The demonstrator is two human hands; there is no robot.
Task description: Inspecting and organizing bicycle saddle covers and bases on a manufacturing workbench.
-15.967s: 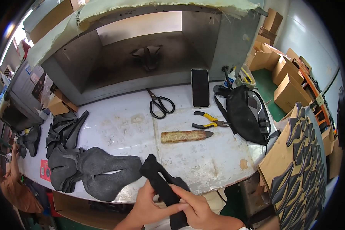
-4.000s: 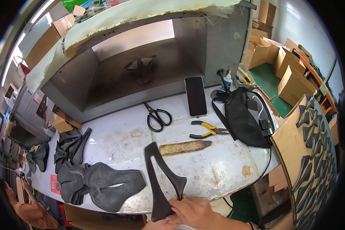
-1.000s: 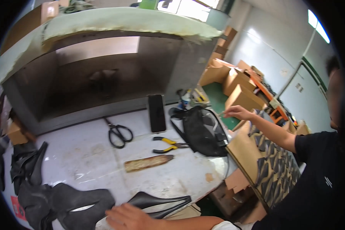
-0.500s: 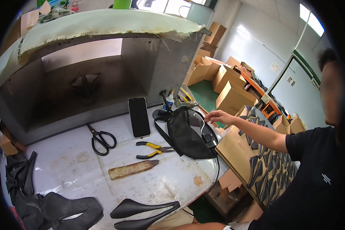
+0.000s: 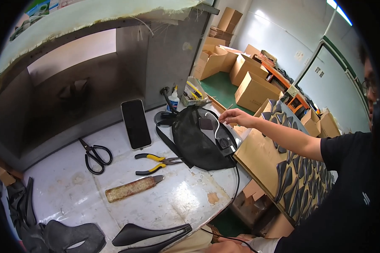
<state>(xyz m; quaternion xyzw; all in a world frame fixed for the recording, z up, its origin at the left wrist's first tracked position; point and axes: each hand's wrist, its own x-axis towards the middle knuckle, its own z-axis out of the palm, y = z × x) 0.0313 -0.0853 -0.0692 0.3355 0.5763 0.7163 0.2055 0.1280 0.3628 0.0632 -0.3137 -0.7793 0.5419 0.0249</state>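
Neither of my hands shows. A co-worker's arm comes in from the right, with the hand (image 5: 237,117) beside a black mesh bag (image 5: 185,143) on the table. Their fingers are bent close to a white cable (image 5: 217,128) on the bag; I cannot tell whether they touch it. A small dark square piece (image 5: 206,123) and a black grilled unit (image 5: 223,143) lie on the mesh. Left of the bag are pliers (image 5: 156,163) with yellow-and-black handles, a phone (image 5: 136,124) propped upright, and black-handled scissors (image 5: 96,157). Nearer lies a worn, wrapped-handled blade (image 5: 133,188).
A grey metal hood (image 5: 166,50) stands at the back of the white table (image 5: 71,198). Black shaped parts (image 5: 147,234) lie along the near edge. Beyond the table's right edge, a cardboard sheet (image 5: 257,162) bears several dark parts. Cardboard boxes (image 5: 257,90) stand behind.
The whole view has shifted, so the table things sit further left in the picture. The co-worker's hand stays beside the bag, and their head is now nearer the right rim.
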